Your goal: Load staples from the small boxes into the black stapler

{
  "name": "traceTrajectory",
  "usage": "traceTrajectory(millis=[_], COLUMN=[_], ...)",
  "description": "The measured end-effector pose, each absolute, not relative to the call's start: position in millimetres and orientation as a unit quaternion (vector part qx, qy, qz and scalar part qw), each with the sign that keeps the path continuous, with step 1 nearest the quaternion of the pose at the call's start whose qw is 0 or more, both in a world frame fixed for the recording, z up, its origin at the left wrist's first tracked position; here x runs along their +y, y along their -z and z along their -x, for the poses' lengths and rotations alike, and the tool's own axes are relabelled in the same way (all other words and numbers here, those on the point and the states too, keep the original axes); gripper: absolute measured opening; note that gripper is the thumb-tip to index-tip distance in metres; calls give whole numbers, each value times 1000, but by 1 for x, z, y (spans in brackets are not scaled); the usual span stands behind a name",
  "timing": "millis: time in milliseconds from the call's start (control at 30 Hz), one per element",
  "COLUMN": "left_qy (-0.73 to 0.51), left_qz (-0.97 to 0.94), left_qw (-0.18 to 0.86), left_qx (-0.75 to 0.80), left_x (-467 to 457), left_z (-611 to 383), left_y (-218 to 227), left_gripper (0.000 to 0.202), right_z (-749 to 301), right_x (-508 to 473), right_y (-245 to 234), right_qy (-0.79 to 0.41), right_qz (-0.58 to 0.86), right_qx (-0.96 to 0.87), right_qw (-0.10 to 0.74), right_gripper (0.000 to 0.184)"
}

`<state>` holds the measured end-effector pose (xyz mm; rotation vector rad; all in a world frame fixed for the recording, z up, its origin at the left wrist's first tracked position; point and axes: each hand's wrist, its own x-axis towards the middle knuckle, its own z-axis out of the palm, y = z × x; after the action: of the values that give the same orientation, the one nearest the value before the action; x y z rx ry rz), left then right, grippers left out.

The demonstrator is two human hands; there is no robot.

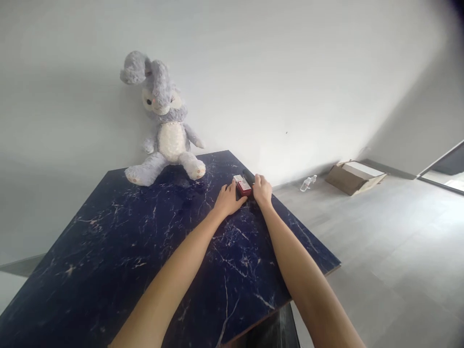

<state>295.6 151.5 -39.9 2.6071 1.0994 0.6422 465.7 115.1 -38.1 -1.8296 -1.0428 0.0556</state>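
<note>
A small red and white box [242,185], like a cigarette pack, lies on the dark blue marbled table [145,251] near its far right edge. Beside it is a black object [248,175], mostly hidden, whose kind I cannot make out. My left hand [227,199] rests at the left side of the box, thumb and fingers apart, with the fingertips at its edge. On the other side, my right hand [262,190] has its fingers curled against the black object, close to the table's right edge.
A grey plush rabbit [173,140] with a white belly sits at the back of the table against the wall. On the floor to the right are a cardboard box [350,181] and clear plastic bottles [306,183]. The table's right edge [308,232] drops to the floor.
</note>
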Motion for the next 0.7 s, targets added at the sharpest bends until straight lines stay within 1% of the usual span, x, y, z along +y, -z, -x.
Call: traceTrajectory(millis=[100,167,233,333,433,500,600,700], left_qy=[-257,-277,-284,-266,-223,-204,-197,-196], left_qz=[-889,-887,-887,-894,-903,-901,-893,-893], left_qw=[109,107,106,102,107,109,110,102], left_qx=[363,354,348,345,352,367,390,392], left_x=[136,125,112,89,62,48,37,36], left_z=[-272,-247,-213,-146,-78,-45,-23,-24], left_y=[42,41,38,33,31,29,27,23], left_gripper=[74,64,58,53,42,39,38,37], right_z=[-471,-472,-471,-464,-455,-451,-446,-445], right_x=[108,103,99,98,100,100,92,82], right_y=[38,37,36,34,35,35,32,18], right_qy=[-33,-35,-28,-38,-79,-100,-95,-53], right_qz=[729,725,729,742,767,781,799,807], right_qx=[-296,-228,-202,-237,-337,-365,-335,-331], right_qw=[616,649,654,626,540,498,491,487], right_gripper=[50,47,45,43,40,36,36,43])
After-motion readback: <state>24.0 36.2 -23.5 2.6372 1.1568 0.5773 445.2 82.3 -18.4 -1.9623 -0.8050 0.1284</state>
